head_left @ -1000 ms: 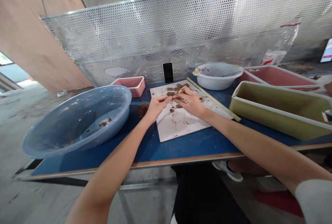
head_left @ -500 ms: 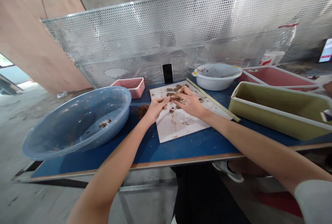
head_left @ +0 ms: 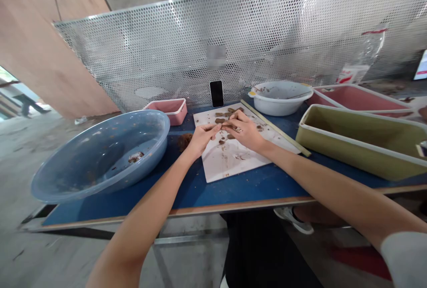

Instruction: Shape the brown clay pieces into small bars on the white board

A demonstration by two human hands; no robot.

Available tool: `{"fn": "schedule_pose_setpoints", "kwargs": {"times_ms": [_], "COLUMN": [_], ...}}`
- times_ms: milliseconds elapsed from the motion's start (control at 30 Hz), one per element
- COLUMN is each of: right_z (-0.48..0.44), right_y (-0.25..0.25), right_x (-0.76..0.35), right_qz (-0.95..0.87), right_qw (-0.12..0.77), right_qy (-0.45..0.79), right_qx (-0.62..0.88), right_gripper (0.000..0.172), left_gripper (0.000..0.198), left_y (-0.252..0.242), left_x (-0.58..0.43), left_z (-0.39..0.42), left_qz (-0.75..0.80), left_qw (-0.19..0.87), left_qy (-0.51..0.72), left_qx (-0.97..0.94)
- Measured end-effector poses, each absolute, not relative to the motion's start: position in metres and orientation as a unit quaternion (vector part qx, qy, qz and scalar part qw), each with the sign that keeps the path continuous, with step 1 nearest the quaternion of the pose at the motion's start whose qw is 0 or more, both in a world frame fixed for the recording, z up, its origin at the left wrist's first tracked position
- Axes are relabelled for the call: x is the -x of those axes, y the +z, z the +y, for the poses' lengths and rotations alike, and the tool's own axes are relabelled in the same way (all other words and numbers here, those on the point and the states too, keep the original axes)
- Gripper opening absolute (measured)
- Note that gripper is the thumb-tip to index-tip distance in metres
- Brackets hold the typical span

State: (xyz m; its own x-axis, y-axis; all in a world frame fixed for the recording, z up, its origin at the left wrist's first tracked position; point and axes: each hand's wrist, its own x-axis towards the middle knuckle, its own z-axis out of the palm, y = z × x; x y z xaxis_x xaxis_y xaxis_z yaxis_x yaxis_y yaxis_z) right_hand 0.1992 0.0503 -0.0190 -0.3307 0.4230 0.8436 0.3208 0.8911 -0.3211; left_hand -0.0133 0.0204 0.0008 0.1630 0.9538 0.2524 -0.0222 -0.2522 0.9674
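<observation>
Above a white board (head_left: 216,170) my left hand (head_left: 201,139) and my right hand (head_left: 246,133) meet at the fingertips. Both are closed in a pinch on a small brown, clay-like piece, mostly hidden by the fingers. Brown smears show on the fingers of my right hand. Just beyond the hands, several flat brown pieces (head_left: 219,120) lie on the board. Small crumbs and brown stains are scattered over its near part. A dark brown, rough lump (head_left: 184,142) sits on the blue table left of the board, partly behind my left hand.
A large blue basin (head_left: 100,159) with brown bits inside stands left. Behind are a small pink box (head_left: 176,112) and an upright phone (head_left: 216,94). To the right are a pale stick (head_left: 276,128), white basin (head_left: 278,105), green trough (head_left: 360,145), pink containers (head_left: 360,96) and plastic bottle (head_left: 362,56).
The fingertips have shifted slightly around the brown piece, which shows less now. Both hands stay over the same part of the board. The view has moved very slightly.
</observation>
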Motion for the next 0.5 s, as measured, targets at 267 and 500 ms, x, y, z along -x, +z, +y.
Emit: {"fn": "schedule_pose_setpoints", "kwargs": {"times_ms": [267, 500], "right_z": [0.054, 0.0527], "right_y": [-0.02, -0.019], "right_x": [-0.2018, -0.2008], "right_qz": [-0.816, -0.806], "right_qw": [0.528, 0.542], "right_qy": [0.064, 0.07], "right_qx": [0.228, 0.226], "right_gripper": [0.028, 0.027], "left_gripper": [0.067, 0.068], "left_y": [0.0016, -0.0038], "left_x": [0.0102, 0.0126], "left_z": [0.0189, 0.0228], "left_qz": [0.4, 0.395], "left_qw": [0.486, 0.488], "left_qy": [0.518, 0.522], "left_qx": [-0.58, -0.578]}}
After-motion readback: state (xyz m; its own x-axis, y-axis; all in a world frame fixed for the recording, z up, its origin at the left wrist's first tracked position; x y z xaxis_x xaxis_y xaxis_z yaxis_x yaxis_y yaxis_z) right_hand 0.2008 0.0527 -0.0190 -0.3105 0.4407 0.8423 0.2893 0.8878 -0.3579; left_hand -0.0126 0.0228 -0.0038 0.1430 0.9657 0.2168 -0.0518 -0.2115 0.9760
